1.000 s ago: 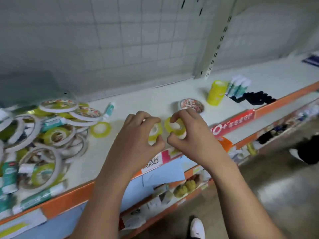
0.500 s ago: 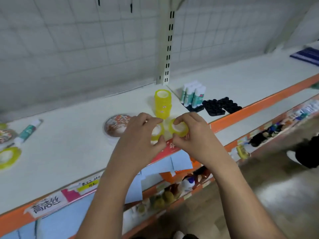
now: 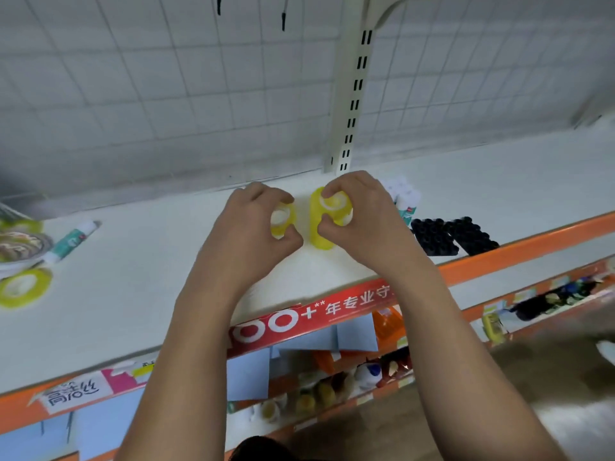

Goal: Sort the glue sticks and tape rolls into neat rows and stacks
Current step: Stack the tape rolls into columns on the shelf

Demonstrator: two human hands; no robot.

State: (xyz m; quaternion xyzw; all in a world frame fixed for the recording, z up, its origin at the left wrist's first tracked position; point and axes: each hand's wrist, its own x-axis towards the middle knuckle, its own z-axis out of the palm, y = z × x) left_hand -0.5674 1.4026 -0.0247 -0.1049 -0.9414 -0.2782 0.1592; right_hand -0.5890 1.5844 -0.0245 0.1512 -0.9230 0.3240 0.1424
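Note:
My left hand [image 3: 248, 234] pinches a small yellow tape roll [image 3: 283, 221] between thumb and fingers, just left of the yellow tape stack [image 3: 319, 234] on the white shelf [image 3: 139, 294]. My right hand [image 3: 362, 221] pinches a second yellow roll [image 3: 336, 207] right at the top of that stack. Upright glue sticks [image 3: 406, 201] stand in a row behind my right hand, partly hidden. A loose glue stick [image 3: 71, 239] and a flat yellow roll [image 3: 23, 287] lie at the far left.
Black moulded trays [image 3: 452, 236] sit right of the glue sticks near the orange shelf edge [image 3: 519, 251]. A wide patterned tape roll [image 3: 18, 247] lies at the left border. A slotted upright post [image 3: 352, 104] and wire grid wall stand behind. Lower shelves hold assorted goods.
Both hands carried their yellow rolls away from me towards the stack. The right roll now sits at the stack's top and the left roll beside it. The view swung right, off the tape pile.

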